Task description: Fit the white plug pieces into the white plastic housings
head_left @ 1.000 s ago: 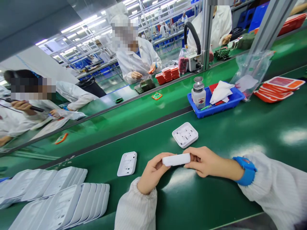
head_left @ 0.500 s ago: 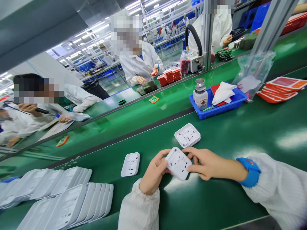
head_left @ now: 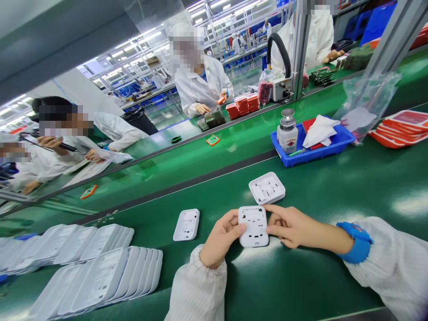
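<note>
Between my two hands is a white plastic housing (head_left: 254,226) with rounded corners and several small dark slots, its inner side facing me. My left hand (head_left: 222,236) grips its left edge, the thumb lying over the face. On the opposite edge, my right hand (head_left: 287,226) pinches it with thumb and forefinger; a blue band circles that wrist. Just behind it lies a short stack of similar white housings (head_left: 267,187). A single white housing (head_left: 186,224) rests to the left of my left hand.
Long rows of stacked white housings (head_left: 100,278) fill the left of the green bench. A blue tray (head_left: 314,154) with a pump bottle (head_left: 287,132) and white cloth stands behind, beside a clear bag (head_left: 364,113) and red-orange frames (head_left: 403,129). Co-workers sit across the green conveyor (head_left: 187,162).
The housing in my hands has turned from a slant to nearly upright. The camera view has shifted slightly, and the board on the conveyor has moved left relative to the bench.
</note>
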Tool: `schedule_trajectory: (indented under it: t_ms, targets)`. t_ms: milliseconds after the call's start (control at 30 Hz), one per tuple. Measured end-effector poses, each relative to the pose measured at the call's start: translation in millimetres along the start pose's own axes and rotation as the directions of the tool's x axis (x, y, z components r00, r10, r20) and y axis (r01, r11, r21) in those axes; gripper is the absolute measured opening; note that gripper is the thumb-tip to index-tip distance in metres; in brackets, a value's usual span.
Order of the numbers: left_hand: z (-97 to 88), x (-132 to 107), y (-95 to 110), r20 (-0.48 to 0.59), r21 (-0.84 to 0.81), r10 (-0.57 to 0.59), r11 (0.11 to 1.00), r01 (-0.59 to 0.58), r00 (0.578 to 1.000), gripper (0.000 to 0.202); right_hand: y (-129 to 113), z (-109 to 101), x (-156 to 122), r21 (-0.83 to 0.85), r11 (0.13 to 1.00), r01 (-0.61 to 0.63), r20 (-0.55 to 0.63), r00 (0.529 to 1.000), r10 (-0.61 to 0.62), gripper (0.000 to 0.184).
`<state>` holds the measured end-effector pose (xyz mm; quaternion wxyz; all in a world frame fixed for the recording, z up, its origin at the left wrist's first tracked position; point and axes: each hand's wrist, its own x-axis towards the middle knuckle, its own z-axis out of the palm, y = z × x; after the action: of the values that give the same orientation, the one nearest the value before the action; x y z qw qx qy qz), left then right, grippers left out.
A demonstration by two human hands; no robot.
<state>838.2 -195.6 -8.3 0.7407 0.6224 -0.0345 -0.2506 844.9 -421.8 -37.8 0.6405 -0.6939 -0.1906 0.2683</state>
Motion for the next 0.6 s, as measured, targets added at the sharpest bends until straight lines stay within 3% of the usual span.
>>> schedule_trajectory:
  t_ms: [100, 167, 300, 400, 467, 533, 600]
  targets:
    - [-4.8, -2, 5, -0.163, 0.029, 0.029, 0.999, -0.024, 0.986, 0.029, 2, 0, 0, -0.016, 0.999, -0.038, -0.004, 0.999, 0.038, 0.055]
    - [-13.5, -5, 12, -0.312, 0.038, 0.113, 0.994, -0.106, 0.943, 0.027, 2, 1, -1, -0.02, 0.998, -0.054, 0.004, 0.999, 0.054, 0.054]
    - [-36.6, -18, 28, -0.554, 0.179, 0.33, 0.944, -0.277, 0.765, 0.021, 0, 0, -4, -0.028, 0.998, -0.061, 0.028, 0.998, 0.062, 0.051]
    - [-44.2, -23, 30, -0.598, 0.492, 0.453, 0.859, -0.143, 0.661, 0.024, -3, 0, -4, -0.047, 0.997, -0.055, 0.035, 0.998, 0.057, 0.05]
    - [-40.3, -21, 25, -0.502, 0.715, 0.543, 0.698, -0.03, 0.673, 0.032, -5, 0, -4, -0.09, 0.995, -0.042, 0.031, 0.998, 0.045, 0.048]
    - [-30.7, -15, 16, -0.321, 0.873, 0.562, 0.488, 0.007, 0.762, 0.05, -6, 0, -4, -0.138, 0.99, -0.028, 0.03, 0.999, 0.032, 0.045]
    - [-19.1, -9, 6, -0.154, 0.942, 0.485, 0.335, -0.021, 0.861, 0.071, -7, 0, -3, -0.169, 0.985, -0.02, 0.029, 0.999, 0.025, 0.041]
